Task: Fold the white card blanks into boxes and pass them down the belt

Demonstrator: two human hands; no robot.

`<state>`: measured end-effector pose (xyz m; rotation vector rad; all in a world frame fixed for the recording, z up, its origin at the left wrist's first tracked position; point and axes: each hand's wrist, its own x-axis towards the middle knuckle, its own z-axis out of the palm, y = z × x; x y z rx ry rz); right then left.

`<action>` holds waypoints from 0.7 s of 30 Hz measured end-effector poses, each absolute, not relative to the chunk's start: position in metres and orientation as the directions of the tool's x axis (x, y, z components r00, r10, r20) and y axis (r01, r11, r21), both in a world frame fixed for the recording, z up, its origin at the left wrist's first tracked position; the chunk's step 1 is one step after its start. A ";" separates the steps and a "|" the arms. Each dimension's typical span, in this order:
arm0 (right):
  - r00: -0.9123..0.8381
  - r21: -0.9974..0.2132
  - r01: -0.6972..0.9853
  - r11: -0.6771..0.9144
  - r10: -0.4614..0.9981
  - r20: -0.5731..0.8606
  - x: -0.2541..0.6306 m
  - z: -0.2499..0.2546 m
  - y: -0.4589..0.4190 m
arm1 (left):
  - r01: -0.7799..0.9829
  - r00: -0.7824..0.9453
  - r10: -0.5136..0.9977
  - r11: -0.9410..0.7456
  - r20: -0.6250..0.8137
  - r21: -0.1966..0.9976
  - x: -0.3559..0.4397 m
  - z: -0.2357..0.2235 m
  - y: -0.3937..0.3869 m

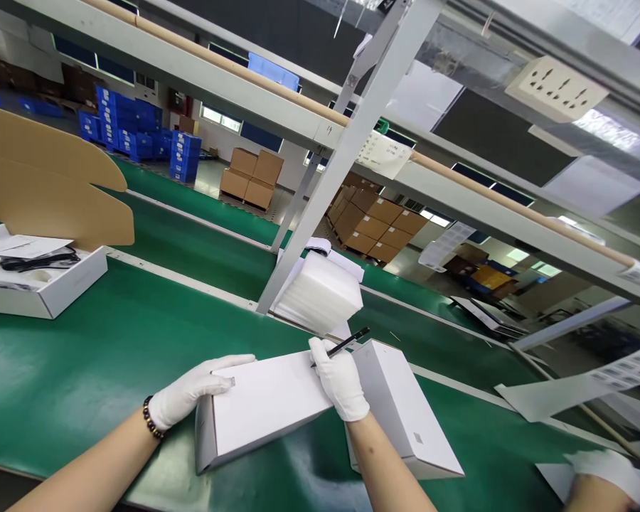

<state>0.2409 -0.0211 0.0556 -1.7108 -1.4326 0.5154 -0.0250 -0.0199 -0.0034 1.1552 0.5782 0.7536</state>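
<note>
A white carton [272, 402] lies closed on the green work surface in front of me. At its left end my left hand [195, 387], in a white glove, grips the carton, thumb on top beside a small grey sticker [232, 382]. Gloved too, my right hand [340, 380] is closed around a black pen [349, 342]. The pen's lower end is by the carton's top right part; whether it touches is hard to tell. Just right of that hand stands a second white carton [405, 409] with a small grey mark.
At the left, an open white box [77, 281] holds a black cable and a paper. A stack of white foam sheets [325, 291] stands behind the cartons, beside a slanting metal post [346, 160]. Another person's gloved hand [611, 473] is blurred at the lower right.
</note>
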 end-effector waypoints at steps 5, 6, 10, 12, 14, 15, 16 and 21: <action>0.260 -0.766 0.643 -0.002 0.941 0.215 0.242 0.055 -0.022 | -0.231 0.656 0.754 0.233 -0.026 0.945 -0.026 -0.006 -0.018; 0.262 -0.765 0.644 -0.002 0.940 0.218 0.242 0.055 -0.022 | -0.230 0.659 0.752 0.236 -0.028 0.944 -0.026 -0.006 -0.018; 0.272 -0.769 0.640 -0.001 0.936 0.225 0.241 0.053 -0.019 | -0.232 0.671 0.741 0.244 -0.027 0.941 -0.027 -0.009 -0.018; 0.279 -0.779 0.627 0.003 0.932 0.229 0.241 0.052 -0.017 | -0.239 0.689 0.725 0.242 -0.011 0.940 -0.029 -0.016 -0.016; 0.290 -0.817 0.576 0.017 0.930 0.224 0.243 0.055 -0.018 | -0.254 0.744 0.668 0.248 0.025 0.935 -0.034 -0.023 -0.015; 0.313 -0.849 0.528 0.030 0.922 0.228 0.245 0.056 -0.021 | -0.254 0.778 0.627 0.253 0.041 0.933 -0.036 -0.026 -0.016; 0.356 -0.883 0.466 0.057 0.902 0.246 0.247 0.058 -0.027 | -0.242 0.809 0.586 0.258 0.047 0.935 -0.037 -0.028 -0.017; 0.494 -0.888 0.257 0.381 0.738 0.460 0.249 0.052 -0.091 | -0.061 0.873 0.487 0.170 -0.030 0.983 -0.018 -0.031 -0.031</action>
